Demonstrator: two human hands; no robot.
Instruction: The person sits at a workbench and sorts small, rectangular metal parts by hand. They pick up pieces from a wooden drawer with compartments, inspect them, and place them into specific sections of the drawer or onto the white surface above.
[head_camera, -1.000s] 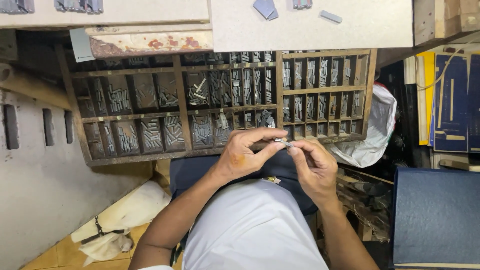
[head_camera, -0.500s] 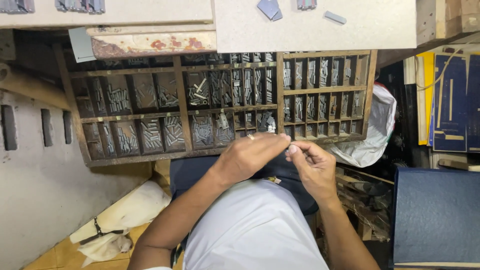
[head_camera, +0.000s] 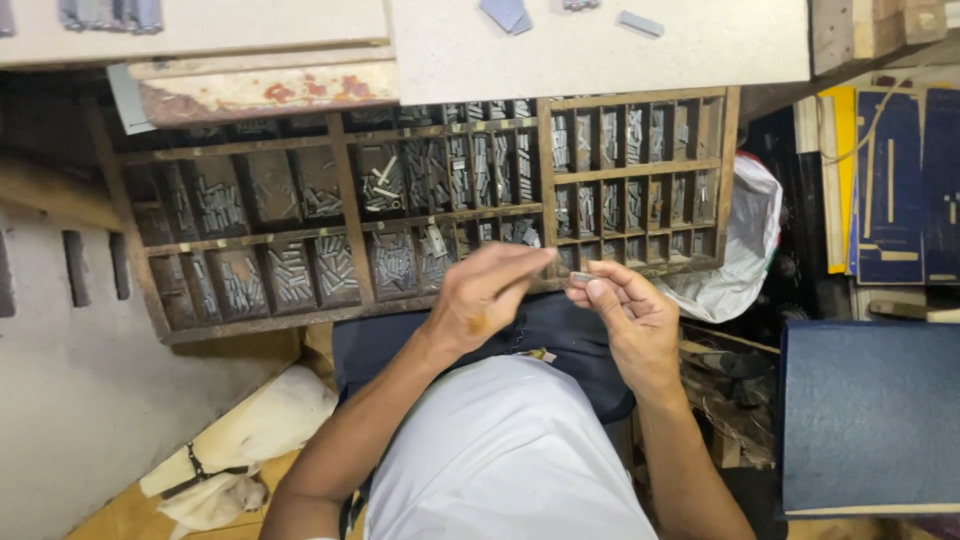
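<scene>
One metal sort | pinched: right hand fingers | left hand beside

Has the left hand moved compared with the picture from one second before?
Yes. The left hand has pulled slightly away from the right hand, judged against the wooden type tray's front rail; a gap now separates their fingertips, and the right hand pinches a small metal piece.
</scene>
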